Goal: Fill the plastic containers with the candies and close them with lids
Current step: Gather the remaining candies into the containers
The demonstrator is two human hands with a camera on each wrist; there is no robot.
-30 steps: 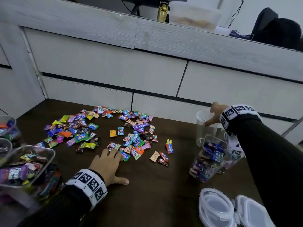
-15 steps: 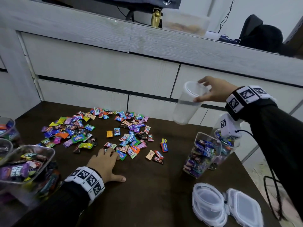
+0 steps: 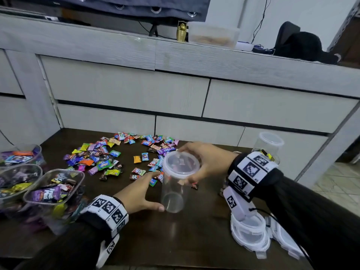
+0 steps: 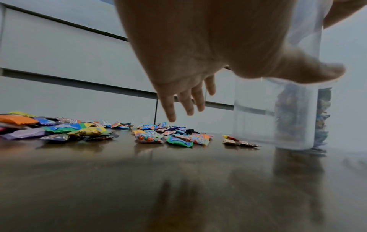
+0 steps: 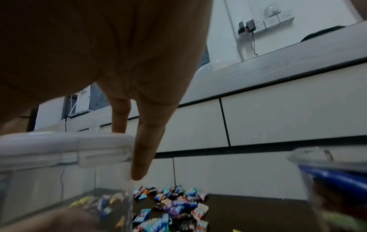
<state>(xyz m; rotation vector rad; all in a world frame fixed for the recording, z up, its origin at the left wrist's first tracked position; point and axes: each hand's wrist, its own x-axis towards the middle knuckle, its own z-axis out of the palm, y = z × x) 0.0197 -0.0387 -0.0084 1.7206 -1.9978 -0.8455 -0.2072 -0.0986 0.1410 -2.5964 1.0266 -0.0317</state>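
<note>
Empty clear container [image 3: 176, 184] stands upright beside scattered wrapped candies [image 3: 109, 156]; lids [image 3: 250, 233] stacked right.

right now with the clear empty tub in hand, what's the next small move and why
Probably set the tall clear plastic container down upright beside the loose wrapped candies. The right hand grips its rim, it holds no candy, and the open left hand reaches toward its base, apparently to steady it for filling.
</note>
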